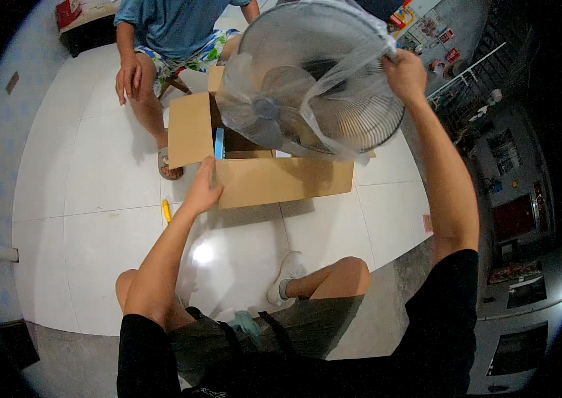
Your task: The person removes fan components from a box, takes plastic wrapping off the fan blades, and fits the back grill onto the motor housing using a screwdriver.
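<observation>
A fan head (284,89) with dark blades and a round wire grille, wrapped in a clear plastic bag (341,109), is held up over an open cardboard box (287,182). My right hand (406,76) is closed on the bagged fan at the upper right of its rim. My left hand (203,189) grips the near left corner of the box, beside its folded-out flap (189,129). A blue item (219,144) shows inside the box near that corner. The fan hides much of the box's inside and its far side.
Across from me sits another person (175,33) in a blue shirt, one hand (128,78) on a knee. A yellow-handled tool (166,211) lies on the white tiled floor (108,245) left of the box. A dark low cabinet (90,30) stands at the far left.
</observation>
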### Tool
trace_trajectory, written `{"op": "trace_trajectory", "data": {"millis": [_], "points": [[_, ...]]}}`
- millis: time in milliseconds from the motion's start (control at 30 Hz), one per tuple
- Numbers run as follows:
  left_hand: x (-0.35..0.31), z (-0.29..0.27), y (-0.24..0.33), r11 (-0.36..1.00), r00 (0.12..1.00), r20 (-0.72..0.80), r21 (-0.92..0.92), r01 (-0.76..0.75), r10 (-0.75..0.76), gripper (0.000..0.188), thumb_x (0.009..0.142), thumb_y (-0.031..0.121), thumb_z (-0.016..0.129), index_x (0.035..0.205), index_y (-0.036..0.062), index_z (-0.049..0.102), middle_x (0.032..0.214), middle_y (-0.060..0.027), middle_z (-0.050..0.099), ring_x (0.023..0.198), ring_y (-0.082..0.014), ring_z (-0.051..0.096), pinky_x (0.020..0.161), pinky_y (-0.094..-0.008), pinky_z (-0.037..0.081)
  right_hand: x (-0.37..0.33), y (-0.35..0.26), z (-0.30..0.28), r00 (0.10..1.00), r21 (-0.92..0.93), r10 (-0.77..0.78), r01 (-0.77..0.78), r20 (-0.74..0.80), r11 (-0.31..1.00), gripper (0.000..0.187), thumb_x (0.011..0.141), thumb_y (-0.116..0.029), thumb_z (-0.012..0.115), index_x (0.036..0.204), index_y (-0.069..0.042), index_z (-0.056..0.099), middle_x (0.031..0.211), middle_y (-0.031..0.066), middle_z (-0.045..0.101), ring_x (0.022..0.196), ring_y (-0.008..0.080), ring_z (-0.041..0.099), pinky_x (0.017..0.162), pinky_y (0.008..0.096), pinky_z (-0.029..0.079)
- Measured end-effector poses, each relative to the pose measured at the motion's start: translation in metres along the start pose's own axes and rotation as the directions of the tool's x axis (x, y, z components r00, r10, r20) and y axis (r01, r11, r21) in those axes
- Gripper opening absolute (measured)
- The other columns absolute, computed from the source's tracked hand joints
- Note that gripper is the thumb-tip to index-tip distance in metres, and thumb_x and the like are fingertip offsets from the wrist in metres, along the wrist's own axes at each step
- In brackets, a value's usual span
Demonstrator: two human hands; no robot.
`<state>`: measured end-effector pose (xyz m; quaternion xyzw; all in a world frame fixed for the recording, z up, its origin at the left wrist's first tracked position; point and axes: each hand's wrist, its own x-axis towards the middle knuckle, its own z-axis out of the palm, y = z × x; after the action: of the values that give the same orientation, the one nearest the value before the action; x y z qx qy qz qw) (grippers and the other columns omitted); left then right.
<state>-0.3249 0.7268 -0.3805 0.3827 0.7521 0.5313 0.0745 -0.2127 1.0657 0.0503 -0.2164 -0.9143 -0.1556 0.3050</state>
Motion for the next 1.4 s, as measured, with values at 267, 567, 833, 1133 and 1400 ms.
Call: {"op": "trace_trajectory", "data": {"millis": [267, 567, 833, 1133, 1400], "points": [[-0.026, -0.062, 0.041, 0.713, 0.871, 0.143, -0.521, 0.469, -0.469, 0.092, 0.085, 0.032, 0.082, 0.156, 0.0008, 0.033, 0.158, -0.0226, 0.037, 0.137, -0.0329, 0.049, 0.105, -0.0418, 0.046, 0.021, 0.008, -0.110, 0.998, 0.239, -0.055, 0.063, -0.039, 0.969, 0.032, 0.083, -0.027, 0.076, 0.099, 0.000, 0.076, 0.081, 0.0187, 0.074, 0.073, 0.0307, 0.073, 0.070, 0.0429, 0.054], [-0.058, -0.123, 0.044, 0.298, 0.916, 0.270, -0.885, 0.358, -0.297, 0.061, 0.094, 0.025, 0.075, 0.144, 0.0034, 0.046, 0.138, -0.0162, 0.059, 0.126, -0.0289, 0.059, 0.099, -0.0480, 0.056, -0.001, -0.103, -0.158, 0.987, 0.467, -0.051, -0.027, 0.154, 0.884, 0.019, 0.081, -0.011, 0.075, 0.087, 0.006, 0.076, 0.078, 0.0105, 0.073, 0.060, 0.0191, 0.066, 0.061, 0.0339, 0.053], [-0.131, -0.236, 0.024, 0.346, 0.855, 0.053, -0.900, 0.265, -0.516, 0.041, 0.094, 0.015, 0.073, 0.122, -0.0113, 0.060, 0.115, -0.0200, 0.070, 0.099, -0.0304, 0.072, 0.088, -0.0485, 0.063, -0.079, -0.148, 0.020, 0.918, 0.624, 0.091, -0.333, 0.387, 0.707, 0.014, 0.077, -0.007, 0.075, 0.079, 0.007, 0.072, 0.074, 0.0095, 0.069, 0.060, 0.0192, 0.064, 0.059, 0.0350, 0.051], [-0.214, -0.296, -0.046, 0.653, 0.526, -0.388, -0.489, 0.579, -0.757, 0.031, 0.089, 0.021, 0.072, 0.101, -0.0083, 0.071, 0.091, -0.0173, 0.075, 0.089, -0.0292, 0.073, 0.074, -0.0422, 0.057, -0.236, -0.267, 0.185, 0.636, 0.597, 0.106, -0.760, 0.764, 0.257, 0.017, 0.081, -0.002, 0.077, 0.088, 0.010, 0.068, 0.080, 0.0153, 0.069, 0.069, 0.0268, 0.068, 0.060, 0.0422, 0.054], [-0.225, -0.315, -0.045, 0.508, 0.577, -0.256, 0.288, 0.812, -0.776, 0.064, 0.085, 0.048, 0.071, 0.123, -0.0031, 0.065, 0.122, -0.0258, 0.068, 0.115, -0.0391, 0.065, 0.096, -0.0468, 0.052, -0.397, -0.370, 0.281, 0.292, 0.294, 0.101, -0.956, 0.951, -0.005, 0.023, 0.080, 0.002, 0.078, 0.096, 0.010, 0.066, 0.095, 0.0215, 0.069, 0.084, 0.0323, 0.067, 0.076, 0.0474, 0.056]]}}
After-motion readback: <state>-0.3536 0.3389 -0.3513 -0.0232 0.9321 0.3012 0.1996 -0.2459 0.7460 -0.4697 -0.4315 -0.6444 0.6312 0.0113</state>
